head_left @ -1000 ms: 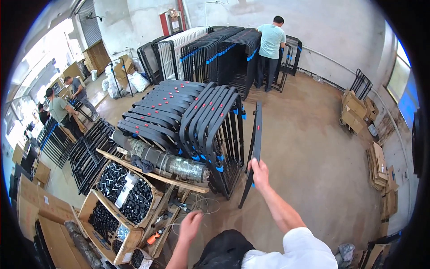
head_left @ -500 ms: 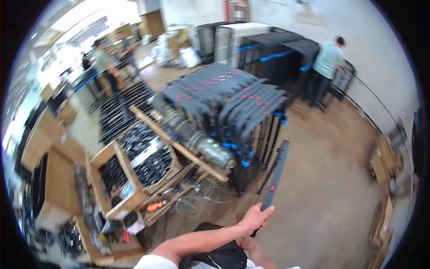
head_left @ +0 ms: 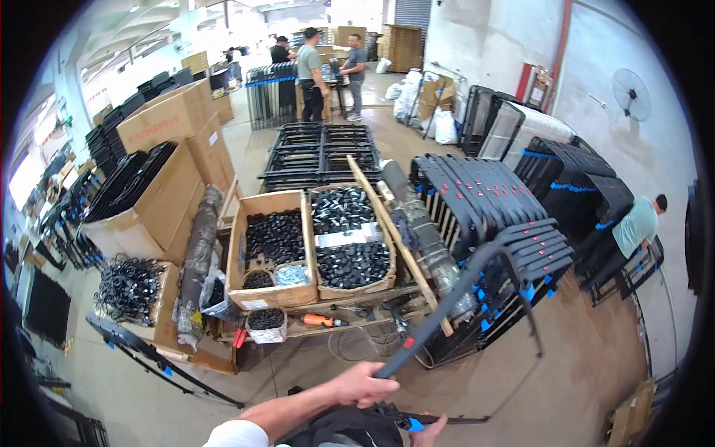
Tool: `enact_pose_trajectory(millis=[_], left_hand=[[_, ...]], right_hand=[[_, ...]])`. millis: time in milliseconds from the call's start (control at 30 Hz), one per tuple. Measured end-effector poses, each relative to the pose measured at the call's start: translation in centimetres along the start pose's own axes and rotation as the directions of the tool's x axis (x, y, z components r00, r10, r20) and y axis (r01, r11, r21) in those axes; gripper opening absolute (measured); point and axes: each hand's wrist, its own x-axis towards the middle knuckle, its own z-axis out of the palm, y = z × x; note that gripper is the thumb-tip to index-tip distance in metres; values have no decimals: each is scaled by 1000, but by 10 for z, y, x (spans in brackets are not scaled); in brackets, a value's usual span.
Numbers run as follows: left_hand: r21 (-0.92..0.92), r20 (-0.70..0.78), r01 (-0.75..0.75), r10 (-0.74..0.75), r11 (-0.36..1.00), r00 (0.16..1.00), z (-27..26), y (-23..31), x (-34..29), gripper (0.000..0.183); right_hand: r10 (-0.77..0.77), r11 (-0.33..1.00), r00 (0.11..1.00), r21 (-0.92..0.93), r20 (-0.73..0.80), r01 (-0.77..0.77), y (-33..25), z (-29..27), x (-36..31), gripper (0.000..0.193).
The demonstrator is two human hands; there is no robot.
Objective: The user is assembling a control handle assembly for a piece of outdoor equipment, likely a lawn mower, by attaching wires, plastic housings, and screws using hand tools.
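Observation:
A black tubular metal frame (head_left: 454, 298) with rounded corners, a red tag and blue tape stretches forward and right from my hands. My left hand (head_left: 363, 384) is closed around its upper bar, just below the red tag. Lower down, my right hand (head_left: 429, 432) is at the near bar beside the blue tape. Its fingers are partly cut off by the lower edge but look to be gripping the bar. The frame's far side is blurred and overlaps a stack of similar black frames (head_left: 477, 186) with red tags.
Cardboard boxes of small black parts (head_left: 309, 290) stand on a wooden bench ahead, with an orange-handled tool (head_left: 320, 320). A single black frame (head_left: 164, 361) leans at left. A worker in a light green shirt (head_left: 635, 223) bends at right; other people stand farther back. A wall fan (head_left: 631, 94) hangs at right.
My view has swung left, bringing the boxes to the middle. The held frame, seen edge-on before, now shows its bent outline. My left hand has shifted left in the picture.

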Motion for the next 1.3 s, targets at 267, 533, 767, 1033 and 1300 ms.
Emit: enact_pose_trajectory(millis=[267, 533, 767, 1033, 1300], left_hand=[[295, -724, -361, 454, 884, 520, -174, 27, -144, 18], [201, -958, -429, 269, 881, 102, -337, -24, -247, 19], [260, -965, -241, 260, 935, -32, -436, -40, -311, 26], [279, -960, -169, 269, 945, -79, -475, -35, -331, 18], [139, -944, 264, 208, 954, -255, -491, -47, -350, 37]], right_hand=[[-535, 838, 775, 98, 336, 537, -123, 115, -128, 36], [-343, 861, 699, -87, 627, 501, -87, 261, -129, 18], [-170, 857, 761, -287, 626, 427, 3, 328, -136, 16], [40, 857, 803, -434, 594, 278, 66, 345, -105, 15], [181, 852, 769, -489, 613, 189, 109, 371, -71, 17]])
